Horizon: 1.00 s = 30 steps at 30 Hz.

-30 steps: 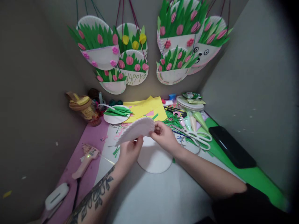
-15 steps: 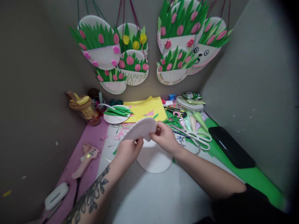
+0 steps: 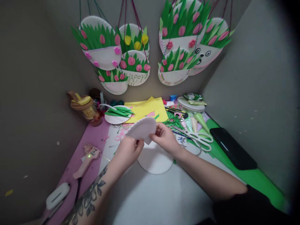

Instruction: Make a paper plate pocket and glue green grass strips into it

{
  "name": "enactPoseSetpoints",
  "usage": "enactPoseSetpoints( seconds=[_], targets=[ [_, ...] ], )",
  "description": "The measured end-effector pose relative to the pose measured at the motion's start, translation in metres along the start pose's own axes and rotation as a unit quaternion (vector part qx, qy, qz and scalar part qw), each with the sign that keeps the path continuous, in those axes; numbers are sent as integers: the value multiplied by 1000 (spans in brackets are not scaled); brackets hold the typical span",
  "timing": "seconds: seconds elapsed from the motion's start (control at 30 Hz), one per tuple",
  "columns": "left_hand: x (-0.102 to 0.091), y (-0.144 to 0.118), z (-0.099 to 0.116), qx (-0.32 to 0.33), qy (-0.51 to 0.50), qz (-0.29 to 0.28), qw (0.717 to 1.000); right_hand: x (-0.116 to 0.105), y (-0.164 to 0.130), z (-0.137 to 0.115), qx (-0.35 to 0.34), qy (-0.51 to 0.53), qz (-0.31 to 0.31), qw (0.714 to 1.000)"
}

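Both hands, left hand [image 3: 127, 149] and right hand [image 3: 164, 137], pinch a plain white half paper plate [image 3: 142, 128] by its edges, undecorated, above another white paper plate [image 3: 154, 161].

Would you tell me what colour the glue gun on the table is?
Pale pink, lying on the purple sheet; the head view shows the glue gun clearly.

Left of the yellow paper [image 3: 146, 109]: a plate of green strips [image 3: 117, 115], then a jar [image 3: 85, 107]. Right of it: scissors [image 3: 197, 137], black phone [image 3: 233, 148]. Nearer, far left: pink glue gun [image 3: 85, 159].
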State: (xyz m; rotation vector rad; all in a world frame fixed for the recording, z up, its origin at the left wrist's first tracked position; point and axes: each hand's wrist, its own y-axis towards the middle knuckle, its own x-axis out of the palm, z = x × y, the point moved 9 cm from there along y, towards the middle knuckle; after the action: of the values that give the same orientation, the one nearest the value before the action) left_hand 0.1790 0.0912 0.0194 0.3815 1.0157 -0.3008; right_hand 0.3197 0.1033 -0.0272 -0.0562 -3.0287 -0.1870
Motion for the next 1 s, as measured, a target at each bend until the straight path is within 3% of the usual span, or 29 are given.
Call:
enactPoseSetpoints(
  seconds=[0.17,0.3,0.47,0.67,0.9,1.0],
  targets=[
    [7,-3,3,-9,21,-23,999,0,-2,1,-9,-29,3,1000],
    [12,-9,15,10,78,-1,997,-4,-4,5,-9,-70,38,997],
    [0,-7,5,-8,38,40,998,-2,-3,-2,-16,-16,18,1000],
    [-8,-3,7,29,4,41,999,0,-2,-9,-35,-16,3,999],
    [13,-14,31,49,116,34,991,-3,-3,5,-11,-2,40,999],
    [8,-12,24,30,122,27,992,-3,-2,3,-5,27,28,999]
  ],
)
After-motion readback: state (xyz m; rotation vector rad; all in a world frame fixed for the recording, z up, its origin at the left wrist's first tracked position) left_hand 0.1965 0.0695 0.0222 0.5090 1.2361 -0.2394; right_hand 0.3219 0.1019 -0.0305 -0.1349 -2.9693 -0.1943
